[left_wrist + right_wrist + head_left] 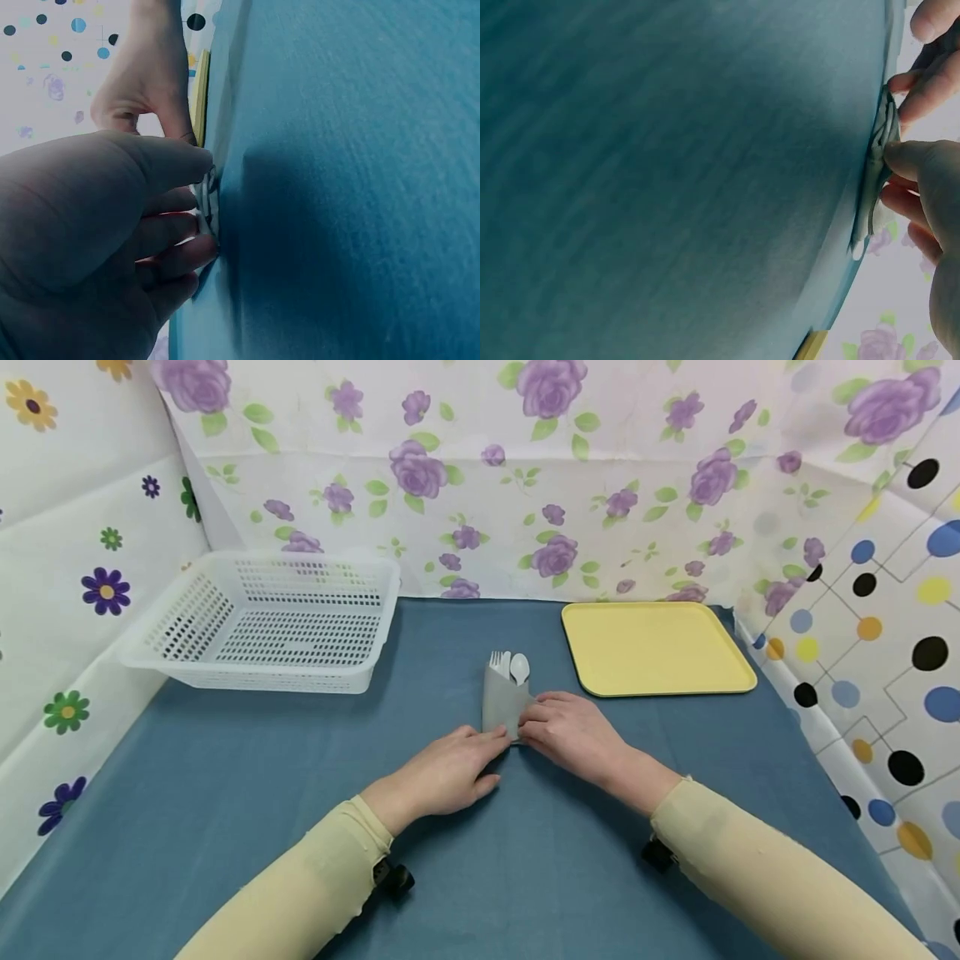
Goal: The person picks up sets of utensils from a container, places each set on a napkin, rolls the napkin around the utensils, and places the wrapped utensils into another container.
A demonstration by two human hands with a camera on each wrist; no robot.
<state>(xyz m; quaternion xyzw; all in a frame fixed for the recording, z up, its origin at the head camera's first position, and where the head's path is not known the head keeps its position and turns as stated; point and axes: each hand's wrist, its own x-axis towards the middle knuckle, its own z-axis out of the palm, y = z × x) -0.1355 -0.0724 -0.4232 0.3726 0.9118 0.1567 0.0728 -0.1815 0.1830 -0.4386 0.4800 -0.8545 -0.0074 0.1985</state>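
Note:
A grey folded napkin [501, 703] lies upright-facing on the table as a pouch. From its top poke a white fork [496, 660], a white spoon [519, 668] and another white piece between them; their lower parts are hidden. My left hand [453, 772] rests its fingertips on the napkin's lower left, the thumb held apart. At the lower right edge, my right hand [573, 735] pinches the napkin. The right wrist view shows the right thumb [904, 157] against the layered napkin edge [877, 165].
A white perforated basket [300, 680] stands at the back left. A yellow tray [660, 647] lies at the back right. Blue cloth [225, 827] covers the table, and flowered and dotted sheets hang round its back and sides.

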